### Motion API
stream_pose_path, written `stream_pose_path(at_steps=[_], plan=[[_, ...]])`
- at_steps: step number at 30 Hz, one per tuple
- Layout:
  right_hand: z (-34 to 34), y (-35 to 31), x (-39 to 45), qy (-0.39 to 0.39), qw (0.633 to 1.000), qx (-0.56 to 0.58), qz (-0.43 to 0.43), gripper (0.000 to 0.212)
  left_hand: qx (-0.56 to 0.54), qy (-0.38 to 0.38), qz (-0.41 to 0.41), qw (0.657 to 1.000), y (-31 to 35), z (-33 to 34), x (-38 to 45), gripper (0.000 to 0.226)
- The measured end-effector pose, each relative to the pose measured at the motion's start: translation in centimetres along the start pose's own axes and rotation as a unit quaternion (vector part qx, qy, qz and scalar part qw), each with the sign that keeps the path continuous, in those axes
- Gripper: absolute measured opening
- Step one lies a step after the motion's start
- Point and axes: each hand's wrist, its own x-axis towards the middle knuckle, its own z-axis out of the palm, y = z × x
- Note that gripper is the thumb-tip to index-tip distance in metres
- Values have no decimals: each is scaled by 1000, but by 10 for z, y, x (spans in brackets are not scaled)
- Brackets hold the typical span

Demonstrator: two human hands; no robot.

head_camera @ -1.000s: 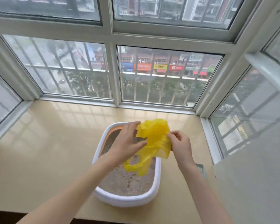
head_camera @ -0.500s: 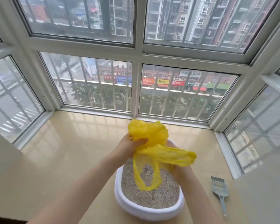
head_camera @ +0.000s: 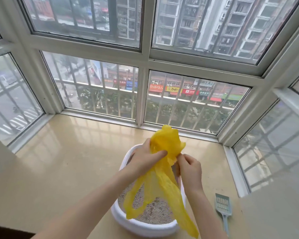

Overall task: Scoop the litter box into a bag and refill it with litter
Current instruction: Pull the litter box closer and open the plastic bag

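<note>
Head view: bag (head_camera: 164,147) between both hands

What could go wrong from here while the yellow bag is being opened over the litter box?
1. The yellow bag is bunched, gripped by the left hand and pinched by the right hand; thin plastic might tear if pulled hard.
2. Its handles dangle over the litter box and could drag through the litter.
3. The scoop lies beside the right forearm; an elbow could knock it.

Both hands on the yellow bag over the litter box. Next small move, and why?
Probably pull the hands apart to open the yellow bag: left hand and right hand pinch it bunched above the litter box, and the scoop lies untouched.
</note>
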Motion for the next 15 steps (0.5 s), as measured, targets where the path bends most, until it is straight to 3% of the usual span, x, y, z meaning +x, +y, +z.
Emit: stream_pose_path(at_steps=[3, 6, 8, 10, 12, 15], plan=[[-4, -9, 10, -145, 963, 199, 109, 23, -18, -13, 7, 1000, 6, 6, 2, 69], [-7, -4, 14, -245, 937, 220, 114, 45, -161, -90, -29, 982, 15, 19, -2, 42], [-7, -1, 15, -237, 961, 122, 73, 52, -198, -78, -35, 976, 21, 28, -7, 33], [-9, 4, 18, -181, 982, 43, 38, 27, -145, -34, -12, 989, 21, 31, -9, 24], [-13, 5, 22, -135, 990, 19, 22, 13, -110, -6, 19, 994, 18, 28, -8, 14], [-31, 5, 29, -97, 995, 23, 10, 16, -137, 78, 23, 987, 20, 15, -7, 14]])
